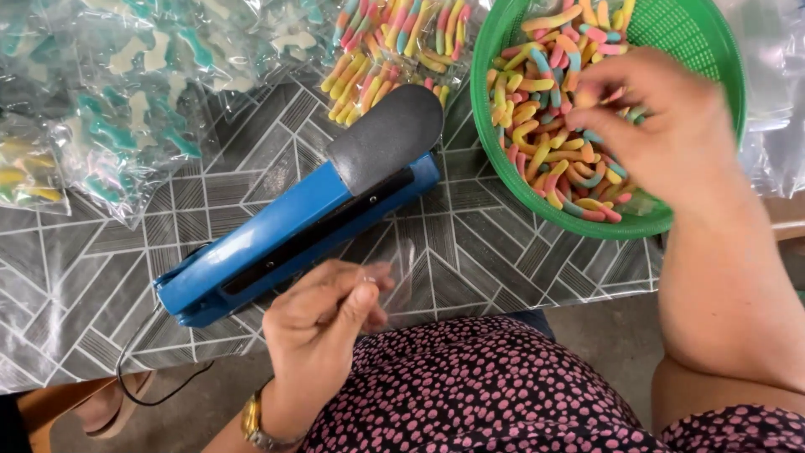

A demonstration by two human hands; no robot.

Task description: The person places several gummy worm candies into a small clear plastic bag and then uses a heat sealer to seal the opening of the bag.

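Observation:
My left hand (323, 323) pinches a small clear plastic bag (401, 273) at the table's front edge, just below the blue heat sealer (293, 231). My right hand (662, 126) reaches into a green basket (704, 38) full of colourful sugared gummy worms (545, 126), its fingers curled down among them. Whether those fingers grip any candy is hidden by the hand itself.
Sealed clear bags of blue and white gummies (126, 84) lie at the back left. Another bag of gummy worms (394, 42) sits behind the sealer. The table carries a grey geometric-pattern cloth (486, 252). A black cord (142, 369) hangs off the front edge.

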